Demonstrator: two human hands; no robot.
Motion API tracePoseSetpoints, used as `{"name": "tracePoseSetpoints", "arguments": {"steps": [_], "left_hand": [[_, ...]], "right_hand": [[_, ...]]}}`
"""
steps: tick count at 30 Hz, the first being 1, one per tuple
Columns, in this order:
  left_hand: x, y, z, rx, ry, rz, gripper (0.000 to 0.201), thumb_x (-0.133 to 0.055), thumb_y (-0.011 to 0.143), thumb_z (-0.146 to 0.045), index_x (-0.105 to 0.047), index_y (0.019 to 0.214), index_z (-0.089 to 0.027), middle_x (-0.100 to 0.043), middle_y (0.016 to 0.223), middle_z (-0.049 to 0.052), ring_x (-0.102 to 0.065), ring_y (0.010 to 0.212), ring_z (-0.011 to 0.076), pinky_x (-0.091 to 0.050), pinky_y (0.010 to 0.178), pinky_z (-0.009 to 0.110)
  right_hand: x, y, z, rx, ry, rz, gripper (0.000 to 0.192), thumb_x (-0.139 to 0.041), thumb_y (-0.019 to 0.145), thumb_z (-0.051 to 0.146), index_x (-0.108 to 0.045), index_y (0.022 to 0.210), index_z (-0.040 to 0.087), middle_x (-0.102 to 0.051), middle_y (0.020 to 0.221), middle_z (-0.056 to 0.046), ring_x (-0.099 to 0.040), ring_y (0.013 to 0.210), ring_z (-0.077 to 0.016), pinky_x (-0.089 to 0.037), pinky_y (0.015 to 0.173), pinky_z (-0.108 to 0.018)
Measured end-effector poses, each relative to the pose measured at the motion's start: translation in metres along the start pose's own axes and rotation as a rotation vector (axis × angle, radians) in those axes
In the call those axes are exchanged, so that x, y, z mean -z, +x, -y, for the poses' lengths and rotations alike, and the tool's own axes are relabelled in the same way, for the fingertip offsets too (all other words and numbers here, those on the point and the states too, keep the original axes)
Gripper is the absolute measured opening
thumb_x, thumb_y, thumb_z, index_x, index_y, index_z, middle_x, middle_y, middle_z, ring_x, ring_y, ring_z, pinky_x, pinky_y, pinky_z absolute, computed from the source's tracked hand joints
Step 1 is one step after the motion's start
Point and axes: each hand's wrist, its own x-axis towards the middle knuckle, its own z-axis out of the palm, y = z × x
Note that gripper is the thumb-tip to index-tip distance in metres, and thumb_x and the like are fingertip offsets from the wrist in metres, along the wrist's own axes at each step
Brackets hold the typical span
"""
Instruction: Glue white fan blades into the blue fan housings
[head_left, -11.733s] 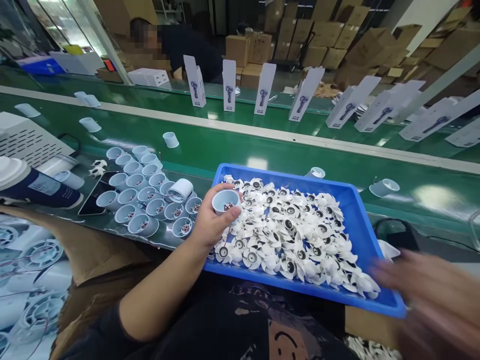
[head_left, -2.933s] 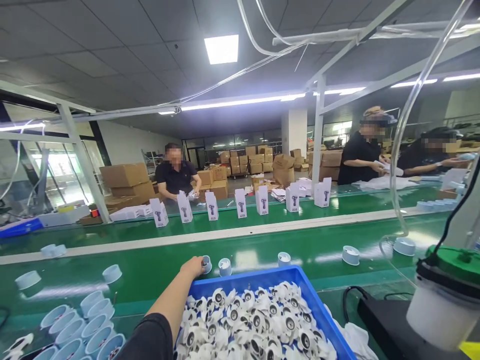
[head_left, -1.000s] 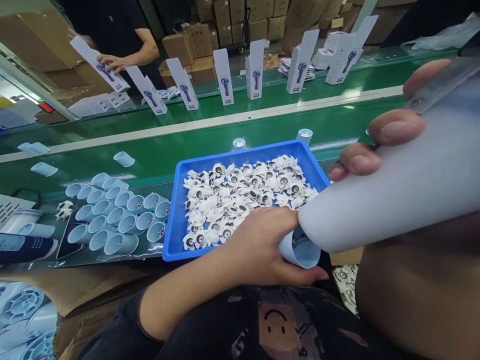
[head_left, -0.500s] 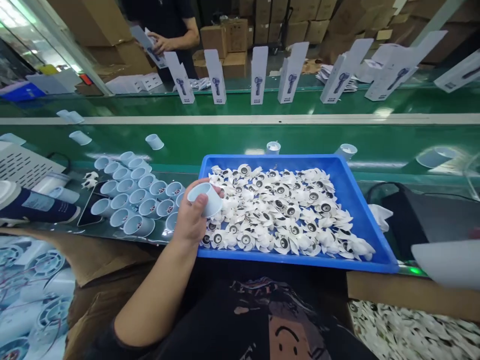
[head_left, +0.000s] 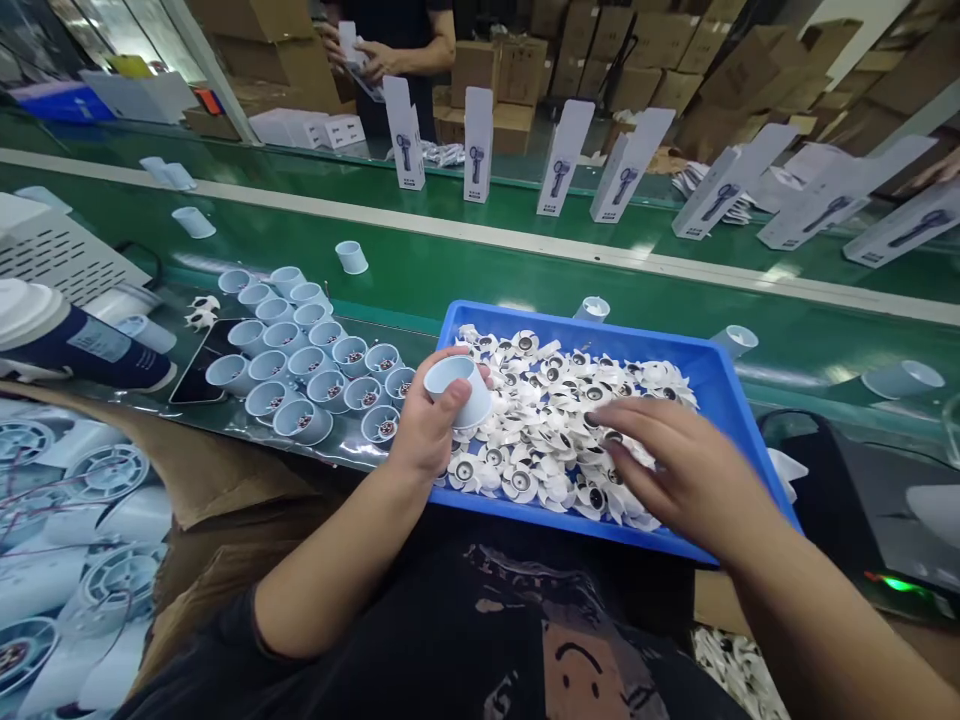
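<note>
A green belt [head_left: 450,265] crosses the room, with 7 white boxes [head_left: 476,150] standing beyond its pale strip. Nearer, a blue tray [head_left: 727,390] sits close to the bench [head_left: 347,440] edge; weight on its near rim could tip it. Left of the tray, pale blue shells [head_left: 304,420] stand crowded, mouths up; a swing of the left forearm [head_left: 337,560] could topple several. The left hand [head_left: 427,425] grips a held shell [head_left: 471,405] over the tray's left end, fingers around the wall, thumb across its front. That smooth wall could slip if the thumb shifts, dropping it into the tray. The shell's inner bottom is hidden, so a fault there could go unnoticed. The right hand [head_left: 682,470] hangs over the tray, thumb and fingers parted, nothing clearly between them. Below, white rotors [head_left: 521,482] lie heaped; overlapping blades could catch, so lifting 1 might drag out others or bend a blade.
</note>
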Motion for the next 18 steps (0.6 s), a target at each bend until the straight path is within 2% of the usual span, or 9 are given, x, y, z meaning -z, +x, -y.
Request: {"name": "tracePoseSetpoints", "arguments": {"steps": [4, 7, 11, 14, 18], "left_hand": [[0.0, -0.003, 0.002, 0.004, 0.004, 0.007, 0.06, -0.082, 0.061, -0.053, -0.056, 0.105, -0.021, -0.07, 0.085, 0.003, -0.068, 0.08, 0.0191, -0.053, 0.077, 0.033], [0.001, -0.006, 0.004, 0.009, 0.002, 0.028, 0.062, -0.083, 0.062, -0.052, -0.055, 0.106, -0.02, -0.069, 0.088, 0.003, -0.066, 0.082, 0.0181, -0.051, 0.078, 0.033], [0.002, -0.008, 0.006, 0.045, 0.035, 0.048, 0.065, -0.082, 0.062, -0.053, -0.054, 0.11, -0.02, -0.065, 0.086, 0.002, -0.063, 0.079, 0.0164, -0.047, 0.075, 0.029], [0.002, -0.009, 0.007, 0.06, 0.067, 0.087, 0.071, -0.082, 0.062, -0.052, -0.048, 0.116, -0.021, -0.063, 0.088, 0.001, -0.06, 0.079, 0.0155, -0.045, 0.074, 0.028], [0.002, -0.01, 0.008, 0.036, 0.175, 0.135, 0.078, -0.087, 0.057, -0.04, -0.04, 0.117, -0.024, -0.06, 0.094, 0.001, -0.058, 0.081, 0.015, -0.044, 0.076, 0.028]], "right_hand": [[-0.024, 0.044, 0.004, -0.013, -0.067, 0.355, 0.017, -0.055, 0.091, 0.011, -0.066, 0.103, 0.016, -0.064, 0.103, -0.006, -0.059, 0.098, -0.0206, -0.051, 0.088, -0.041], [-0.037, 0.071, 0.009, -0.058, -0.131, 0.528, 0.012, -0.056, 0.093, 0.017, -0.064, 0.1, 0.014, -0.063, 0.098, -0.006, -0.059, 0.093, -0.0183, -0.052, 0.086, -0.039], [-0.035, 0.083, 0.018, -0.127, -0.146, 0.627, 0.019, -0.056, 0.095, 0.027, -0.061, 0.109, 0.015, -0.061, 0.103, -0.006, -0.06, 0.09, -0.0164, -0.053, 0.084, -0.037], [-0.034, 0.084, 0.021, -0.167, -0.122, 0.655, 0.02, -0.055, 0.096, 0.03, -0.061, 0.107, 0.014, -0.061, 0.101, -0.006, -0.06, 0.089, -0.0161, -0.053, 0.084, -0.036], [-0.036, 0.084, 0.02, -0.201, -0.076, 0.667, 0.02, -0.056, 0.096, 0.029, -0.061, 0.106, 0.013, -0.06, 0.102, -0.006, -0.059, 0.091, -0.0165, -0.052, 0.085, -0.037]]}}
